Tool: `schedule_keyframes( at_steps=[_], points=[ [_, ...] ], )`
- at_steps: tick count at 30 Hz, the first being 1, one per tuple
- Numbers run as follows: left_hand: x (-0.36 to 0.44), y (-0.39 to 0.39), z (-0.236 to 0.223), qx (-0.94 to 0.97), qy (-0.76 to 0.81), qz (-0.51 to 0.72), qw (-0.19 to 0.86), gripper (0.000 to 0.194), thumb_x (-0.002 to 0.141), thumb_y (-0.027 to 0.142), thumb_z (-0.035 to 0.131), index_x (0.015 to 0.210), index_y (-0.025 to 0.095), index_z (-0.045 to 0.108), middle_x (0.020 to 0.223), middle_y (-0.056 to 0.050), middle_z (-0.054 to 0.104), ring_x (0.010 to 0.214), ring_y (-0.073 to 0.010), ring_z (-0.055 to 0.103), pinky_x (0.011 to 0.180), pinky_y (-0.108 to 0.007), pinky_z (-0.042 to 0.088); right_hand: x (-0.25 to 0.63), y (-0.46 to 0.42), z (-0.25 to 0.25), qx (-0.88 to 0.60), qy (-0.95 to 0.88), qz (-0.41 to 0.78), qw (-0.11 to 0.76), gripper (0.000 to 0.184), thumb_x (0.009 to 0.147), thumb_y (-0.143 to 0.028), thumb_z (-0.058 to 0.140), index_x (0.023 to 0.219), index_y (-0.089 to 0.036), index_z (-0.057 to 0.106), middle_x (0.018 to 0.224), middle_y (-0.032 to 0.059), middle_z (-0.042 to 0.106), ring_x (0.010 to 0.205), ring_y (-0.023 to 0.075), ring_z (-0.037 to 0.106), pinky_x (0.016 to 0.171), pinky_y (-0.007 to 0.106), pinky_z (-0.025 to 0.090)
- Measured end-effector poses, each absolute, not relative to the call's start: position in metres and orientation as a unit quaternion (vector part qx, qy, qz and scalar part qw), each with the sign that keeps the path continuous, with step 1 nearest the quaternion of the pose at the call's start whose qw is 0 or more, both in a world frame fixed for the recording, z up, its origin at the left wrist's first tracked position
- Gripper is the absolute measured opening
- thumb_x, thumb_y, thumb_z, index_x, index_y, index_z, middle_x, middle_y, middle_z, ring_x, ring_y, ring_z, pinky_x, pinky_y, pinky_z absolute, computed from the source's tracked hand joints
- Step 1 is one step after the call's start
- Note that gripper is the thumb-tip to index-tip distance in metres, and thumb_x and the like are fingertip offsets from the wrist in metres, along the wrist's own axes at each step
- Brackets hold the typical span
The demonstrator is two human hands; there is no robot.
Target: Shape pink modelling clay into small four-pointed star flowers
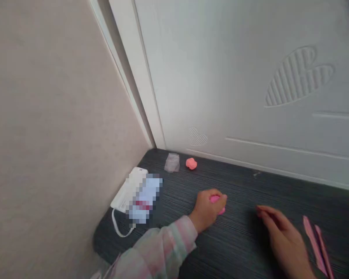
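My left hand, in a pale striped sleeve, is curled around a small pink lump on the dark striped desk. Part of the pink lump shows between the fingers and below them. My right hand rests on the desk to the right, fingers stretched flat toward the left, holding nothing. Two pink flat sticks lie just right of my right hand.
A second pink-red lump and a small clear plastic cup sit near the back corner. A white face mask with a blurred packet on it lies at the left. A white panel with heart reliefs stands behind; a beige wall is left.
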State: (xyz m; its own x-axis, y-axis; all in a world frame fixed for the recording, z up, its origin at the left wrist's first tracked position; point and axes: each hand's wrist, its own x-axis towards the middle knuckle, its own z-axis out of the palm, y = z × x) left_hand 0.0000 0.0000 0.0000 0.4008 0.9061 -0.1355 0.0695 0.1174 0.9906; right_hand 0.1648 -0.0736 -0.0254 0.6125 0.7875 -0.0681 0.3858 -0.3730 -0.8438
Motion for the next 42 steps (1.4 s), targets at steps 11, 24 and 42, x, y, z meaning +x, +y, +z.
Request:
schedule_keyframes(
  at_steps=[11, 24, 42],
  points=[
    [0.004, 0.009, -0.005, 0.538, 0.424, 0.406, 0.605, 0.045, 0.07, 0.045, 0.051, 0.041, 0.018, 0.028, 0.042, 0.008, 0.022, 0.044, -0.0059, 0.021, 0.045, -0.023, 0.021, 0.141, -0.07, -0.029, -0.734, -0.471, 0.18, 0.455, 0.031, 0.075, -0.044, 0.041, 0.089, -0.019, 0.056, 0.087, 0.0058, 0.063, 0.079, 0.0191, 0.059, 0.072, 0.032, 0.045],
    [-0.007, 0.004, -0.017, 0.51, 0.29, 0.386, 0.712, 0.044, 0.07, 0.057, 0.045, 0.077, 0.014, 0.052, 0.068, -0.002, 0.053, 0.059, -0.0104, 0.05, 0.051, -0.022, 0.04, 0.103, -0.052, -0.022, -0.639, -0.548, 0.236, 0.486, 0.036, 0.077, -0.047, 0.041, 0.094, -0.018, 0.053, 0.08, 0.0049, 0.062, 0.073, 0.0185, 0.057, 0.069, 0.031, 0.042],
    [-0.025, -0.005, -0.014, 0.526, 0.29, 0.324, 0.731, 0.03, 0.06, 0.027, 0.069, 0.084, 0.01, 0.06, 0.072, -0.003, 0.063, 0.064, -0.0111, 0.058, 0.058, -0.022, 0.049, 0.113, -0.058, -0.022, -0.592, -0.558, 0.294, 0.501, 0.026, 0.069, -0.043, 0.053, 0.061, -0.019, 0.046, 0.052, -0.0063, 0.043, 0.05, 0.0086, 0.04, 0.05, 0.022, 0.033]
  ],
)
